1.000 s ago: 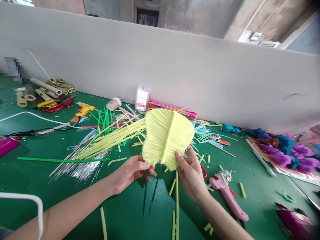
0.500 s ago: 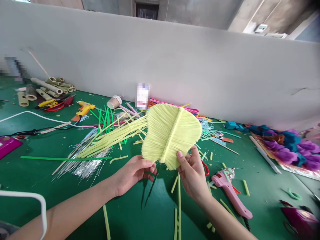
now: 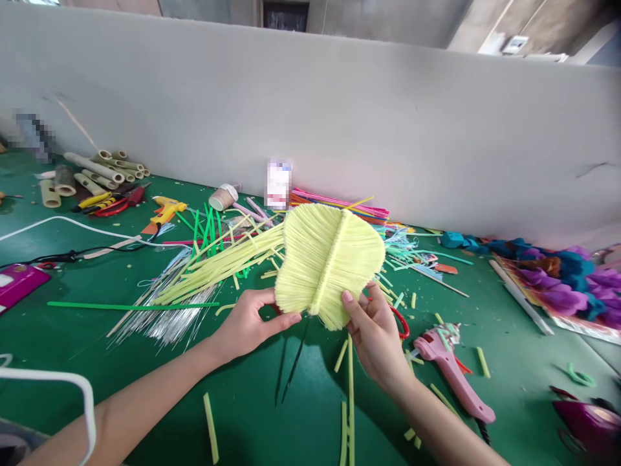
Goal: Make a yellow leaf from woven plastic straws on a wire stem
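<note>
A pale yellow leaf made of pipe cleaners is held up over the table, its raised midrib slanting from upper right to lower left. My right hand pinches its lower right edge, thumb in front and fingers behind. At the lower left edge is my left hand, with the thumb along the bottom and the fingertips hidden behind the leaf. A thin dark wire stem hangs below the midrib. Behind the leaf's left side lies a bundle of yellow pipe cleaners.
To the right lies a pink glue gun; a yellow glue gun is at the left. Silver wires, bamboo tubes, red-handled scissors and purple flowers surround the work. A white curved bar crosses above my left forearm.
My left hand has shifted from curled fingers near the stem to the leaf's lower left edge, fingers now behind it. The leaf has moved slightly left; my right hand keeps its grip.
</note>
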Demonstrator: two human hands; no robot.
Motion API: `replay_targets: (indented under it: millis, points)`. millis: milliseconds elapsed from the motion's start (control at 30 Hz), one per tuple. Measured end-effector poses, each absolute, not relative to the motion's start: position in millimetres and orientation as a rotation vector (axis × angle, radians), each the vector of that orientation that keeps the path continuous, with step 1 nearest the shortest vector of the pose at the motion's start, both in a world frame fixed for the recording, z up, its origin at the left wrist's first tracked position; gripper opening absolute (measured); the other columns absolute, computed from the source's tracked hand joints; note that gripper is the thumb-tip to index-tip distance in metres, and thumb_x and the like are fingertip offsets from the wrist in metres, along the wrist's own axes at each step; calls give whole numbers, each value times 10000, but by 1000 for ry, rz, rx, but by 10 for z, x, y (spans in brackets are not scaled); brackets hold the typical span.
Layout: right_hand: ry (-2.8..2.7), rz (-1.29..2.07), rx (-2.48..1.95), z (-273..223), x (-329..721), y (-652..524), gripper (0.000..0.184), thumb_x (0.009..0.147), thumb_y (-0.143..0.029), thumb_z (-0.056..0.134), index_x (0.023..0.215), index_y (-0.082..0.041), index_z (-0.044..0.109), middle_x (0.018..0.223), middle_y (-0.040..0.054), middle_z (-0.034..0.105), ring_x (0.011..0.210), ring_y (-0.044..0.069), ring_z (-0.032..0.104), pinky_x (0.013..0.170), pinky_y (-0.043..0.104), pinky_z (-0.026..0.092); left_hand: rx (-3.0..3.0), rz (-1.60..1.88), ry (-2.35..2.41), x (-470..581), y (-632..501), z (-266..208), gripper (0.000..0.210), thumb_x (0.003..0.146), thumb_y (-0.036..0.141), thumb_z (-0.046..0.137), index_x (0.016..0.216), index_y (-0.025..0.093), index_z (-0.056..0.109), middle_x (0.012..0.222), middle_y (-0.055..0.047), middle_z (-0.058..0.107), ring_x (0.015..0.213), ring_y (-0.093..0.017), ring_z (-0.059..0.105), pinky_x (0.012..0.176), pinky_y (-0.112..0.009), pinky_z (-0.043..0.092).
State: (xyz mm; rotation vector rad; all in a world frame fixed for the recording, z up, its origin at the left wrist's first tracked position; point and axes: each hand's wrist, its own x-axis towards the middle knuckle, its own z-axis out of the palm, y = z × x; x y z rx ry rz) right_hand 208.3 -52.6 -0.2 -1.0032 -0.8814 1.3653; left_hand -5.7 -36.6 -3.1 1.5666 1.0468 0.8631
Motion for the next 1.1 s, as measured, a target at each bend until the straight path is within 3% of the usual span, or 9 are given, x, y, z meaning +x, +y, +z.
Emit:
replay_targets:
  millis: [200, 367, 500, 633, 767, 900, 1100]
  points:
    - [-931, 1458, -1049, 80, 2184, -474, 431, 789, -391, 747, 1132, -291, 507, 1017, 23, 726, 845, 208, 699, 688, 303, 564, 868, 841, 581, -42, -325, -107, 590, 778, 476, 728, 1284, 214, 574, 1245, -114, 666, 1108, -287, 633, 924, -400, 505]
    - [-1362, 1521, -1317, 133, 2334, -359, 402, 835, -534, 646, 1077, -215, 618, 970, 52, 728, 835, 214, 692, 695, 300, 559, 500, 748, 725, 30, -285, -229, 488, 749, 224, 779, 1201, 113, 634, 1260, -168, 660, 1145, -315, 631, 992, -435, 500]
    - [-1628, 1097, -1590, 272, 2507, -152, 470, 896, -587, 501, 1112, -187, 619, 1055, 97, 716, 906, 242, 689, 728, 339, 562, 458, 784, 733, 29, -252, -251, 519, 701, 179, 807, 1189, 103, 649, 1294, -169, 641, 1201, -326, 599, 1025, -418, 487]
    - [-1942, 560, -1703, 486, 2494, 48, 346, 912, -481, 515, 1122, -231, 628, 1108, 79, 717, 996, 246, 676, 777, 336, 543, 558, 769, 848, -8, -260, -243, 556, 648, 230, 853, 1163, 138, 666, 1252, -146, 673, 1169, -323, 623, 1009, -407, 498]
    - [-2339, 410, -1700, 552, 2260, 213, 262, 933, -385, 485, 1048, -235, 666, 1006, 33, 751, 892, 181, 704, 727, 252, 530, 689, 685, 806, -47, -285, -267, 533, 678, 280, 836, 1168, 157, 663, 1236, -128, 686, 1158, -314, 631, 999, -408, 498]
    - [-2496, 150, -1815, 518, 2141, 461, 201, 884, -308, 561, 940, -201, 721, 873, 58, 763, 791, 214, 704, 692, 277, 502, 809, 524, 711, -100, -285, -306, 535, 674, 262, 834, 1168, 143, 666, 1259, -143, 669, 1168, -335, 621, 1003, -434, 486]
    - [-2418, -101, -1956, 580, 2180, 1083, 195, 911, -218, 545, 926, -156, 729, 924, 107, 738, 894, 241, 685, 790, 319, 507, 837, 521, 682, -116, -257, -344, 568, 687, 285, 826, 1205, 137, 644, 1268, -154, 661, 1188, -338, 606, 1029, -444, 460]
